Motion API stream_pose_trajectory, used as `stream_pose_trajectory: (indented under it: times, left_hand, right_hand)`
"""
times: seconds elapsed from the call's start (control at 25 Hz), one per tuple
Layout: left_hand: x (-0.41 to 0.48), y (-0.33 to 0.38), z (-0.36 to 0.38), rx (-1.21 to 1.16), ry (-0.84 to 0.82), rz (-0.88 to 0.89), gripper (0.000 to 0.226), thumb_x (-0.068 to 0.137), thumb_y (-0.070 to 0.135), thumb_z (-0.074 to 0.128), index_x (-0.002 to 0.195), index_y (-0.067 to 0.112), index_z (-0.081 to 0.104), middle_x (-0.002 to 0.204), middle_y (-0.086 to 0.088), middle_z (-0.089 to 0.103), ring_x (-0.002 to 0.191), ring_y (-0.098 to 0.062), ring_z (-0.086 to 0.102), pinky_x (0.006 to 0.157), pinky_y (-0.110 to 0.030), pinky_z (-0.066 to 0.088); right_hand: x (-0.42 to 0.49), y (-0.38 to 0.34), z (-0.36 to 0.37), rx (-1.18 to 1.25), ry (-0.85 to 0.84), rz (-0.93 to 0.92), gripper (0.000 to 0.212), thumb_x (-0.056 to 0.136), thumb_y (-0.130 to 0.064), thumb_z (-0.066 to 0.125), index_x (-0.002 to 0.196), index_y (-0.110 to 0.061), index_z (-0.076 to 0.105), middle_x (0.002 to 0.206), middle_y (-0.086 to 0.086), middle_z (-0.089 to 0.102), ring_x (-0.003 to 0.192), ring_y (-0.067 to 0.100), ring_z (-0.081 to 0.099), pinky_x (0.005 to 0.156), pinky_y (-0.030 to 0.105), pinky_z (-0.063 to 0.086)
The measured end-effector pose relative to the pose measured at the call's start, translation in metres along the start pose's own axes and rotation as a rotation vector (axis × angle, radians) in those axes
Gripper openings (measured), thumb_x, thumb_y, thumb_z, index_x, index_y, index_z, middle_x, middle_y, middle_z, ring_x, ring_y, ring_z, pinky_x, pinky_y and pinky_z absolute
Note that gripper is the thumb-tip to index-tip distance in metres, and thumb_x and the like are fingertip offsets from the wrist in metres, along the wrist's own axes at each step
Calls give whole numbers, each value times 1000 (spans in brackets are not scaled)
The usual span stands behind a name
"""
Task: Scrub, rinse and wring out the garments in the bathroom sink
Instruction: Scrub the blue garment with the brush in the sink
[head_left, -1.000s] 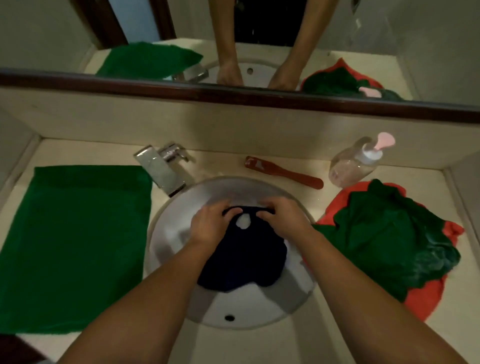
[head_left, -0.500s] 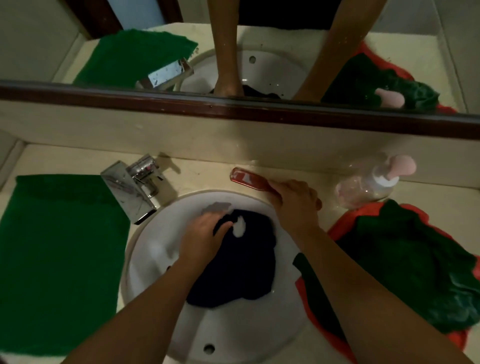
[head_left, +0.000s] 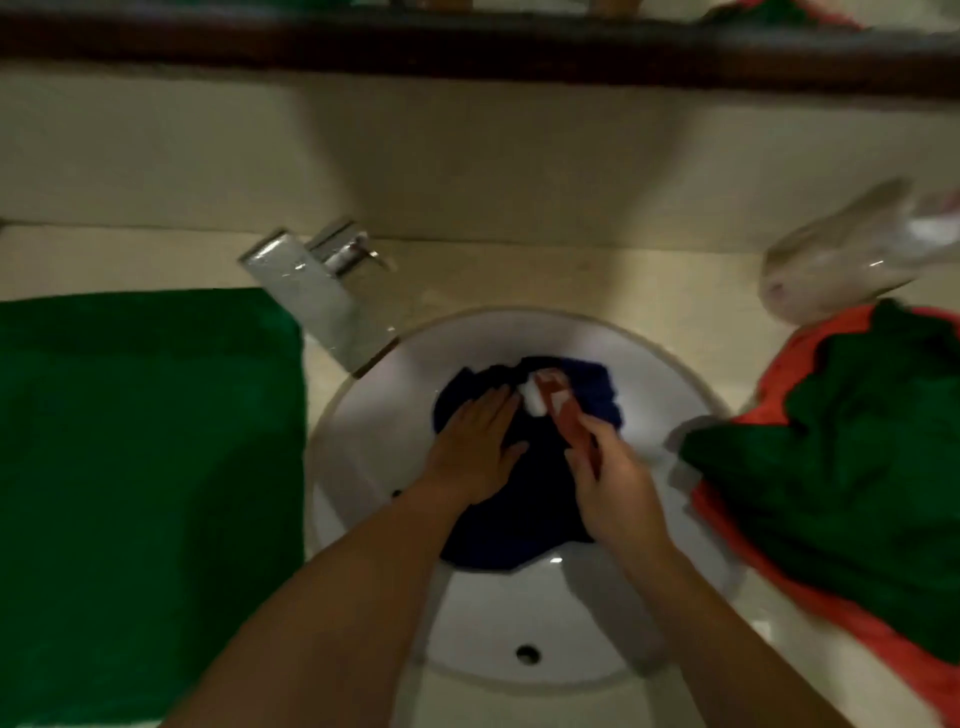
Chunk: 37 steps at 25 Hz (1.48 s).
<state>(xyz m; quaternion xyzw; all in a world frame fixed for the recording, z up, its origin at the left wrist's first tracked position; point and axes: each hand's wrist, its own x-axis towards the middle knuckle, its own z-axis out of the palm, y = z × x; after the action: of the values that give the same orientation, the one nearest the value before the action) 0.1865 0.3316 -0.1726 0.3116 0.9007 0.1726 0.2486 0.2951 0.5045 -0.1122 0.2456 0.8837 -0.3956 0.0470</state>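
Your left grip (head_left: 475, 447) lies flat, pinning the limp navy cloth garment (head_left: 519, 540) in the round white sink (head_left: 519, 613). Your right grip (head_left: 615, 483) clasps the red-handled scrub brush (head_left: 563, 410). Through this blur the garment seems soaked, so it is probably heavy and slick: take bunched folds.

Both bare forearms reached in from the near edge. The left hand (head_left: 475, 449) lay flat, palm down, fingers straight and pointing far and right, pressing the dark garment (head_left: 519, 525). Just right of it, the right hand (head_left: 615, 491) curled round the red brush (head_left: 563, 410).
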Motion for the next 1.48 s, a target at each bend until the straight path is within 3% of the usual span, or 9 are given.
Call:
stream_pose_trajectory:
  times: [0.12, 0.28, 0.44, 0.6, 0.8, 1.04, 1.2, 1.36, 1.48]
  left_hand:
    - [-31, -45, 2, 197, -21, -78, 77, 101, 66, 19, 161, 26, -9, 165, 7, -19, 153, -12, -16, 124, -34, -12]
    - [-70, -46, 2, 255, -32, -239, 86, 99, 70, 17, 160, 18, -15, 167, 0, -21, 154, -16, -16, 125, -34, -9]
    - [-51, -42, -6, 214, 33, -242, 75, 104, 59, 15, 159, 18, -14, 166, 1, -24, 153, -15, -20, 123, -36, -3]
    - [-46, -54, 2, 265, 61, -337, 69, 106, 49, 14, 157, 15, -18, 162, 2, -30, 151, -12, -24, 121, -31, -8]
    - [-54, -46, 14, 217, 63, -349, 71, 105, 50, 12, 159, 14, -15, 164, 0, -29, 152, -15, -25, 123, -34, -4]
    - [-64, -19, 40, 191, 222, -430, 74, 102, 51, 23, 160, 6, 14, 169, -10, 5, 157, -23, 1, 123, -37, 10]
    - [-69, -21, 38, 202, 190, -440, 74, 102, 54, 19, 161, 9, 13, 170, -6, 2, 156, -20, -4, 121, -34, 2]
    - [-63, -13, 21, 175, 37, -435, 76, 102, 57, 9, 162, 11, 1, 168, -4, -14, 155, -21, -13, 126, -41, 3]
    - [-50, -36, -7, 287, 79, -268, 77, 103, 57, 10, 154, 5, 35, 162, -14, 31, 150, -28, 21, 120, -43, 15]
  right_hand:
    - [2, 8, 34, -31, -107, -20, 55, 104, -15, 54, 152, -39, 44, 119, 5, 65, 108, 24, 62, 88, 28, 44]
    - [0, 8, 37, -217, -149, 100, 52, 104, -23, 55, 152, -39, 45, 112, 15, 65, 101, 38, 63, 83, 38, 48]
    - [-2, -15, 58, -20, 23, -118, 39, 102, -27, 62, 140, -25, 62, 92, 11, 71, 80, 27, 67, 71, 32, 54]
    - [21, -21, 89, -3, -198, -143, 40, 103, -35, 58, 142, -42, 57, 110, 7, 74, 95, 25, 68, 82, 41, 58]
    - [34, 26, 5, -198, -85, 149, 35, 103, -38, 58, 137, -39, 63, 112, 13, 71, 95, 30, 65, 80, 28, 45]
    - [12, -25, 80, 95, -258, -52, 38, 100, -43, 62, 137, -34, 65, 131, -8, 69, 117, 10, 64, 81, -5, 33]
    - [14, 9, 47, 32, -250, 55, 42, 102, -42, 60, 142, -32, 60, 132, -3, 69, 115, 18, 65, 86, 14, 46]
    - [16, 0, 40, -13, -345, 6, 53, 104, -38, 56, 155, -36, 39, 122, 4, 71, 93, 24, 70, 81, 40, 59]
    - [30, -19, 56, 129, -394, 67, 56, 102, -41, 58, 153, -49, 34, 131, -2, 67, 94, 21, 71, 84, 42, 61]
